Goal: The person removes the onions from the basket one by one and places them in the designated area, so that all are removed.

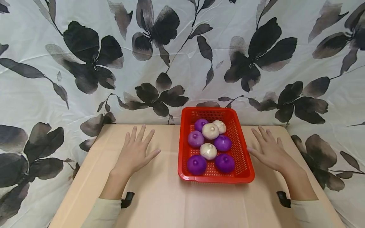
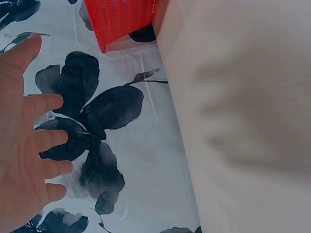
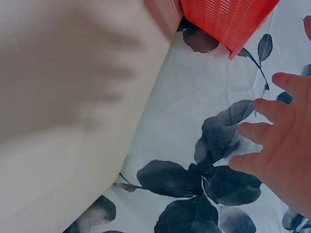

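My left hand is held palm down over the table, left of a red plastic basket, with its fingers spread and nothing in them. On the basket's other side, my right hand is also spread and holds nothing; its thumb tip is close to the basket's right rim, and whether they touch I cannot tell. Inside the basket lie several glossy purple onion-like balls and three white ones, each with a small knob. Both wrist views show straight, parted fingers, of the left hand and the right hand.
A pale wood-coloured table lies under the basket and hands. Behind it and at its sides hangs white cloth with dark flower prints. Each wrist has a black strap piece by the light sleeve.
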### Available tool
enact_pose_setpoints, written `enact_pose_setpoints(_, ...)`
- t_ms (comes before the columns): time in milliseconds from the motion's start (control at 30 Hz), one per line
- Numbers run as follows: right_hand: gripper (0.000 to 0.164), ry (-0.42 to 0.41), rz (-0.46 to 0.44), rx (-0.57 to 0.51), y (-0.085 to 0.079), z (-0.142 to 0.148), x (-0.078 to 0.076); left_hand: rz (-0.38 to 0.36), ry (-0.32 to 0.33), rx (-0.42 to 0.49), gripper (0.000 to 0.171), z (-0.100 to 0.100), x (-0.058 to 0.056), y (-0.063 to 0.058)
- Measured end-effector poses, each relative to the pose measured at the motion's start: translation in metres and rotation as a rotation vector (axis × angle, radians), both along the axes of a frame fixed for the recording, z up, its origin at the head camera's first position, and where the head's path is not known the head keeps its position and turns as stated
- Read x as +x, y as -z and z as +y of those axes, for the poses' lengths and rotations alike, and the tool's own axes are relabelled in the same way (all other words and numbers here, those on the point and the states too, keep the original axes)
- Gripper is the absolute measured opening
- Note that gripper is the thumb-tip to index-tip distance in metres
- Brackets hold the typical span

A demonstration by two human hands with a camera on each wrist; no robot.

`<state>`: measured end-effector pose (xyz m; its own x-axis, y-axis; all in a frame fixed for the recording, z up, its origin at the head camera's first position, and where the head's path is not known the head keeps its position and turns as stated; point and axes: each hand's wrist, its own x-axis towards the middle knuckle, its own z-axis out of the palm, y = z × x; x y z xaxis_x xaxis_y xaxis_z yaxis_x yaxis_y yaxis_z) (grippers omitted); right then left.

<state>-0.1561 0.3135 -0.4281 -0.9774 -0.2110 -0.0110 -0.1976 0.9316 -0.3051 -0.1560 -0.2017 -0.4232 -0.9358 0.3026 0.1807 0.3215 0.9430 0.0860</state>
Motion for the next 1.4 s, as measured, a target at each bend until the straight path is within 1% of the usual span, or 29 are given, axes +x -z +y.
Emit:
enact_pose_setpoints(133,0.089,-0.011,-0.009,-0.028,0.001,-0.003,-0.002,-0.031,0.005,-0.001,0.081,0.002,0.000,-0.001)
enact_pose_setpoints(233,0.088,-0.024,-0.010,-0.046,0.001,-0.005,-0.006,-0.035,0.010,0.005,0.081,0.003,-0.001,-0.002)
enact_pose_setpoints(400,0.086,-0.038,-0.012,-0.096,0.000,-0.007,-0.012,-0.017,0.035,0.011,0.081,0.007,-0.003,-0.008)
enact_pose_setpoints(633,0.084,-0.027,-0.028,-0.195,0.004,-0.007,-0.018,0.011,0.089,0.013,0.081,0.020,-0.007,-0.014)
enact_pose_setpoints(767,0.080,-0.023,-0.015,-0.216,0.007,-0.008,-0.021,0.029,0.122,0.004,0.081,0.028,-0.010,-0.017)
enact_pose_setpoints(867,0.077,-0.005,-0.019,-0.237,0.009,-0.010,-0.023,0.039,0.144,0.000,0.080,0.034,-0.013,-0.020)
enact_pose_setpoints(1133,0.074,0.054,-0.097,-0.354,0.014,-0.014,-0.030,0.042,0.190,0.036,0.080,0.048,-0.022,-0.023)
enact_pose_setpoints(1400,0.067,0.090,-0.211,-0.543,0.022,-0.016,-0.037,0.081,0.271,0.050,0.080,0.059,-0.027,-0.025)
